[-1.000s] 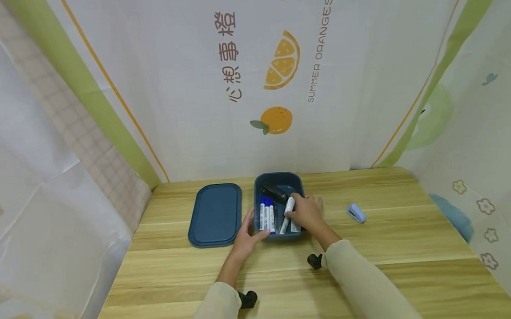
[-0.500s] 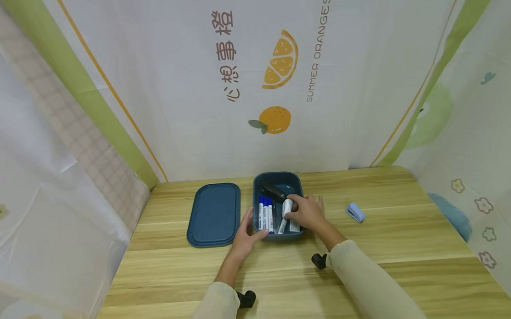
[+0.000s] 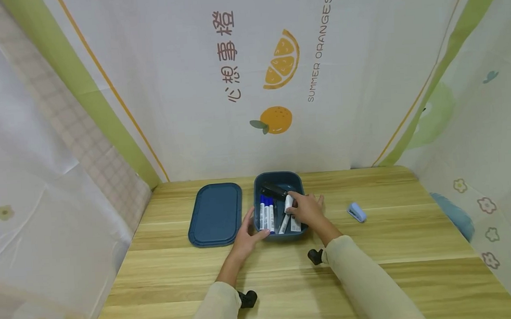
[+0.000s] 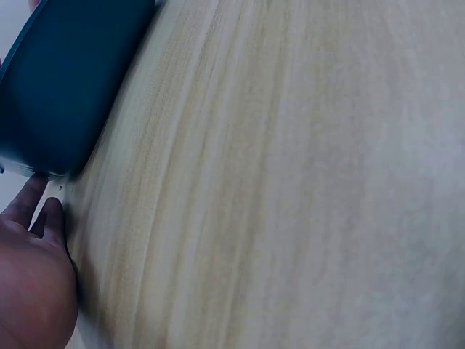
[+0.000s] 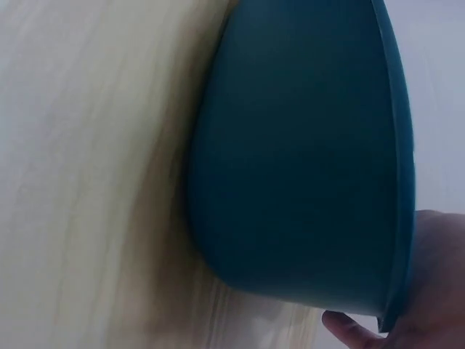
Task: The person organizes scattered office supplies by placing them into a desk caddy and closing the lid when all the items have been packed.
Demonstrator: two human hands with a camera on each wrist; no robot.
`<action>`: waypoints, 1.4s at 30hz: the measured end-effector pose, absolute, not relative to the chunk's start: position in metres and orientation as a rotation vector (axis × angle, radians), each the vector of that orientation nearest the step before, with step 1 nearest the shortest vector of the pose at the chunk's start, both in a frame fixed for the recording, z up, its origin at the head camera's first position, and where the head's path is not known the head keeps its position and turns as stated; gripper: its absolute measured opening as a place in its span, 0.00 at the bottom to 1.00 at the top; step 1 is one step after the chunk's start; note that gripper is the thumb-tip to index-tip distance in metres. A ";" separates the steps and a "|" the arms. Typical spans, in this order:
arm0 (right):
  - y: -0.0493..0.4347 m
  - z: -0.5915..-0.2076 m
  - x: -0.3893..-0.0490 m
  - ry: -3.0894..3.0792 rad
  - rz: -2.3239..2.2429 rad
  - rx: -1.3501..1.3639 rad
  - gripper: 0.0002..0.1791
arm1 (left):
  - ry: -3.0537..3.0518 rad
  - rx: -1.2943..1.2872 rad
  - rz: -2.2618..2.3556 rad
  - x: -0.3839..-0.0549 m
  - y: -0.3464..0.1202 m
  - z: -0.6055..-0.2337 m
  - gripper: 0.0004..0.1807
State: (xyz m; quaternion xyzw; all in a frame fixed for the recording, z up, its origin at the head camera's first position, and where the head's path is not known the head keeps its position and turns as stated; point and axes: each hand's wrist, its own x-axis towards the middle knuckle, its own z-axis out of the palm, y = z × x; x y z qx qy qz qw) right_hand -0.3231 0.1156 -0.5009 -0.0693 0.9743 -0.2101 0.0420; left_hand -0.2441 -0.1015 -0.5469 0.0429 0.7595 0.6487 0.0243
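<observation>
A dark blue box [image 3: 280, 236] sits at the back of the table. Inside are several white markers with blue caps [image 3: 266, 217], a black object, possibly a stapler [image 3: 274, 191], a slim white pen-like piece [image 3: 284, 224] and a white flat piece with print [image 3: 295, 225]. My left hand [image 3: 245, 238] rests against the box's near left corner, thumb at the front rim, fingers extended along the side. Over the right side of the box, my right hand [image 3: 307, 209] pinches a small white rounded object [image 3: 288, 203] between thumb and fingers. Its far end is hidden by the hand.
A dark blue lid [image 3: 215, 214] lies flat left of the box. To the right, a small light-blue stapler [image 3: 356, 212] lies on the wooden table [image 3: 284, 293]. Printed cloth hangs behind the table and on both sides.
The small white object in my right hand has tilted more upright and shifted slightly over the box. My left hand keeps its place at the box corner.
</observation>
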 end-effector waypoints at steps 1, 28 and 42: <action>0.115 -0.500 -0.323 2.982 -0.628 -0.209 0.34 | 2.352 0.133 2.003 -0.244 -0.101 -0.547 0.48; 0.111 -0.499 -0.322 2.878 -0.571 -0.260 0.34 | 2.325 0.105 2.027 -0.241 -0.101 -0.548 0.47; 0.113 -0.496 -0.313 2.964 -0.482 -0.162 0.35 | 2.281 0.150 2.055 -0.242 -0.100 -0.548 0.49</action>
